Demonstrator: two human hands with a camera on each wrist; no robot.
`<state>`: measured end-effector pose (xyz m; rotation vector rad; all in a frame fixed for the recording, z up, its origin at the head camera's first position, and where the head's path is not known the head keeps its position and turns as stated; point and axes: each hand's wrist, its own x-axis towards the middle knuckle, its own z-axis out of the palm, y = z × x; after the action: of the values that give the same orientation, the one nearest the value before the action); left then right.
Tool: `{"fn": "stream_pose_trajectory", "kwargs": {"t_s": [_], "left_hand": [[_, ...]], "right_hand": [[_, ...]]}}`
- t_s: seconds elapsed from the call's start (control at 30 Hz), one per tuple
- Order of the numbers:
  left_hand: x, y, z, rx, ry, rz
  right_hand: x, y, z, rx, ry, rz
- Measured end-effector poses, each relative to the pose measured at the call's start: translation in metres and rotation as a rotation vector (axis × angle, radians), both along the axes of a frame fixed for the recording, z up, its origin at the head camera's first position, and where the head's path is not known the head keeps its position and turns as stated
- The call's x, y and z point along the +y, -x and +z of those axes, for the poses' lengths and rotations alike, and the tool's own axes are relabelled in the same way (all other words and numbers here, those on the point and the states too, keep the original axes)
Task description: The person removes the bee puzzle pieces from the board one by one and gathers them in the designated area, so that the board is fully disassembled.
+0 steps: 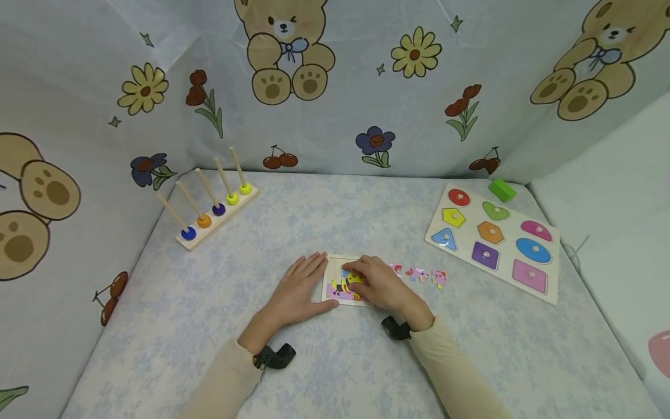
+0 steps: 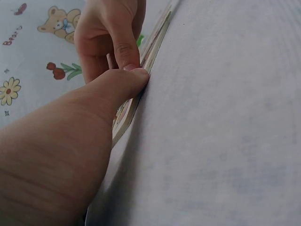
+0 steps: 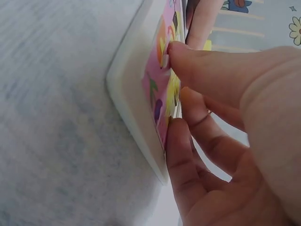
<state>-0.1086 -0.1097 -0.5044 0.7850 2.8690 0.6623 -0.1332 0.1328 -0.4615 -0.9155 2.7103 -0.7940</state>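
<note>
A small jigsaw puzzle in a shallow wooden tray lies on the table, with a yellow bee picture on pink inside it. My left hand lies with straight fingers along the tray's left side, thumb at the near edge. From the right, my right hand reaches over the tray. Its thumb and fingertips pinch a puzzle piece against the picture, covering part of it in the right wrist view. Beside that hand lie loose pink puzzle pieces.
At the back left stands a wooden peg stack with coloured beads on its rods. A shape board with knobbed pieces lies at the right, a green block at its far edge. A bear-print cloth hangs behind the table.
</note>
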Motion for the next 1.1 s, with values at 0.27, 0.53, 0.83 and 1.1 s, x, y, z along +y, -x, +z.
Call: {"fn": "stream_pose_trajectory", "kwargs": {"t_s": [0.27, 0.53, 0.83, 1.1], "left_hand": [[0.0001, -0.0002, 0.0006, -0.001, -0.008, -0.007], [-0.0003, -0.0003, 0.0013, 0.011, -0.007, -0.007], [-0.0006, -0.0003, 0.0015, 0.017, -0.01, -0.002], [-0.0004, -0.0003, 0.0005, 0.009, -0.003, -0.004]], "right_hand": [[0.0002, -0.0012, -0.0006, -0.04, 0.0, -0.035], [-0.0003, -0.0005, -0.0009, -0.047, 0.039, -0.04], [-0.0003, 0.0007, -0.002, -0.059, 0.047, -0.045], [0.0025, 0.0001, -0.0008, -0.035, 0.004, -0.032]]}}
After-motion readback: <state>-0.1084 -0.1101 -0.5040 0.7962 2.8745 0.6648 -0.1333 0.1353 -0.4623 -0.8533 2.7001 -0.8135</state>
